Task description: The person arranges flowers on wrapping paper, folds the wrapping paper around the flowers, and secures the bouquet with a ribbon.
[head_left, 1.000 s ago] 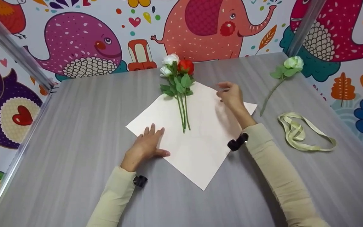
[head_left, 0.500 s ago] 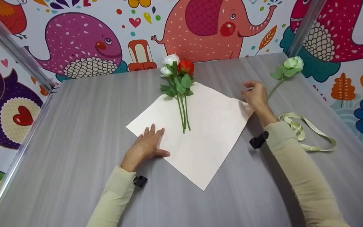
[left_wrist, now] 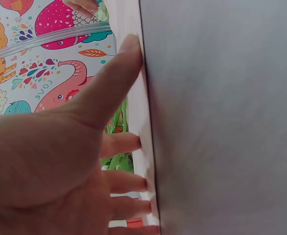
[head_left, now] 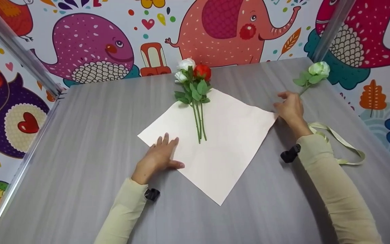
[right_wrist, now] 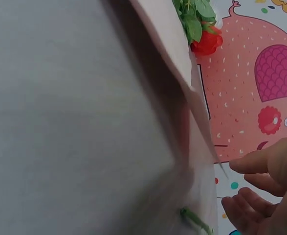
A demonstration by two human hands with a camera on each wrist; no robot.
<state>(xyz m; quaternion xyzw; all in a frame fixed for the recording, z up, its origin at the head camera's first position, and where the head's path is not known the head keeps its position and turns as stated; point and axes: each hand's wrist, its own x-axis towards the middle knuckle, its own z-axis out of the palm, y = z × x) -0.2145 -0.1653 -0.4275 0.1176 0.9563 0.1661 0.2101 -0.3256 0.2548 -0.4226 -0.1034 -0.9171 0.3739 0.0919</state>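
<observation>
A sheet of pale pink wrapping paper (head_left: 229, 162) lies cornerwise on the table. On its upper part rest several artificial roses: a red rose (head_left: 202, 72), white roses (head_left: 186, 64) and their green stems (head_left: 200, 125). My left hand (head_left: 159, 156) presses the paper's lower left edge with spread, straight fingers; the left wrist view shows the thumb (left_wrist: 116, 73) along that edge. My right hand (head_left: 290, 107) is at the paper's right corner, which is lifted off the table. In the right wrist view the fingers (right_wrist: 253, 200) are loosely bent and apart, beside the corner's tip.
Beyond my right hand lies a single pale green rose (head_left: 318, 69), its stem partly hidden. A light green ribbon (head_left: 350, 149) lies looped at the right, partly behind my right sleeve. The grey table (head_left: 96, 128) ends at patterned wall panels (head_left: 93, 44).
My right hand has moved right across the paper to its right corner and just beyond. The raised right side of the paper has spread out flatter. My left hand stays in place.
</observation>
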